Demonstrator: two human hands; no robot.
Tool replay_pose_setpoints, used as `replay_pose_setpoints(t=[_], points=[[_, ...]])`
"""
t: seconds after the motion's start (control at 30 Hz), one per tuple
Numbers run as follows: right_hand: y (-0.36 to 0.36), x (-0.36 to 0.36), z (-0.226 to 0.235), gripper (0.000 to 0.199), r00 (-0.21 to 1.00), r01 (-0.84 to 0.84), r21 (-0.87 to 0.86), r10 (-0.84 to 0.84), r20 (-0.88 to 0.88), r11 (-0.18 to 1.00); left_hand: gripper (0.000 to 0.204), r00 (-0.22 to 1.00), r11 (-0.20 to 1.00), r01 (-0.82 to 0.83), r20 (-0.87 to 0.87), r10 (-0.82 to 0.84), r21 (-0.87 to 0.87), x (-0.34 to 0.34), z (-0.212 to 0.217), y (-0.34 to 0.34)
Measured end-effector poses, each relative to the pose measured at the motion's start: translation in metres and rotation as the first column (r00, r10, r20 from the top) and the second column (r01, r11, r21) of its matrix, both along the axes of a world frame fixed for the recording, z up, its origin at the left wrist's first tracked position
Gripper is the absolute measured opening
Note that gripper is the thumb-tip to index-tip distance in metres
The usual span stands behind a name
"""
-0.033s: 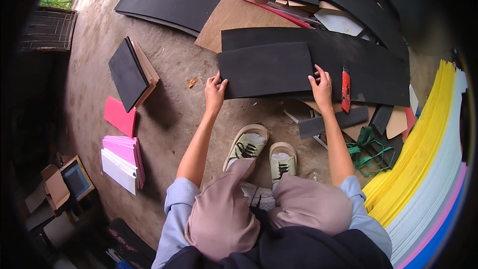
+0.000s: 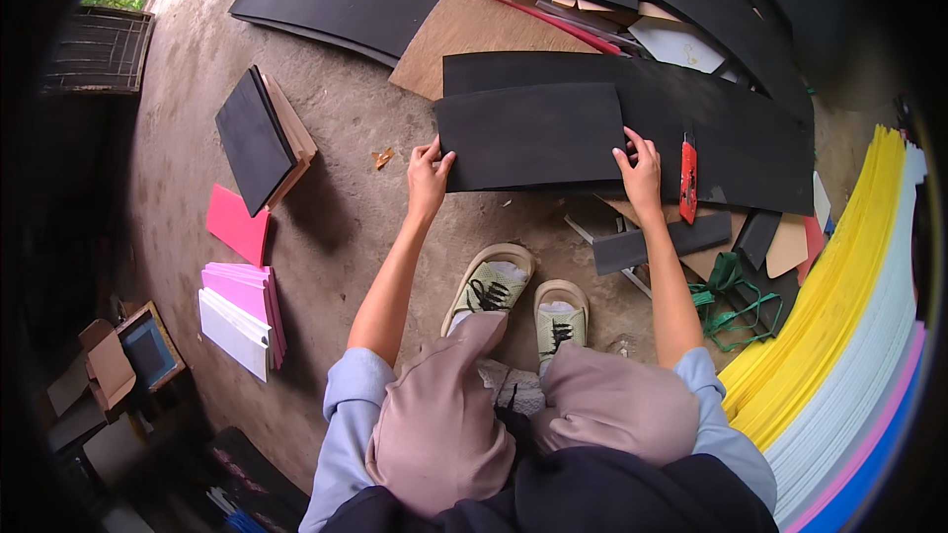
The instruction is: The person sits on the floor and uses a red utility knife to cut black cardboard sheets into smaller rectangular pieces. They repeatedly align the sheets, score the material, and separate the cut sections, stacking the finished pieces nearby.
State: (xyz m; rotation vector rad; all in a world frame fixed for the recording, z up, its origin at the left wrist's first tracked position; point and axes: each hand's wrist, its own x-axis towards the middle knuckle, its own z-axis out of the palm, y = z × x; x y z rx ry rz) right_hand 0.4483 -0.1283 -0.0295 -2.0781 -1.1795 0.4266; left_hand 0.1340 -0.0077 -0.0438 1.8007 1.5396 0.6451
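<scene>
The left hand (image 2: 427, 173) is pinching the lower left corner of a black foam sheet (image 2: 531, 135) lying on a bigger black sheet (image 2: 731, 128) on the concrete floor (image 2: 336, 128). The right hand (image 2: 640, 173) is pressing half-curled fingers on the sheet's lower right corner, just beside a red cutter (image 2: 688, 178)

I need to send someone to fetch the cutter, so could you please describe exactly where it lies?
Start at the large black sheet spread across the concrete floor before the squatting person. The cutter lies on that sheet's near edge, just right of the right hand. It is the only slim red tool there, unlike the flat foam offcuts around it.
</scene>
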Motion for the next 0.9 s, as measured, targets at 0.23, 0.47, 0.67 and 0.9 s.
replay_pose_setpoints(t=[0.23,0.47,0.67,0.9], points=[[0.005,0.027,-0.012,0.043,0.929,0.086,-0.014,-0.085,-0.361,0.996,0.045,0.977,0.974,0.176,-0.092,-0.190,-0.142,0.006,0.018,0.031],[0.006,0.022,-0.003,0.041,0.899,0.072,0.007,-0.061,-0.433,0.997,0.047,0.948,0.957,0.262,-0.155,-0.279,-0.124,0.006,0.020,0.044],[0.001,0.028,-0.008,0.041,0.907,-0.006,0.039,0.021,-0.420,0.999,0.039,0.977,0.976,0.208,-0.029,-0.210,-0.063,0.002,0.016,0.033],[-0.005,0.035,-0.014,0.040,0.925,-0.072,0.025,0.076,-0.372,0.997,0.040,0.989,0.989,0.145,0.018,-0.145,0.022,0.001,0.020,0.015]])
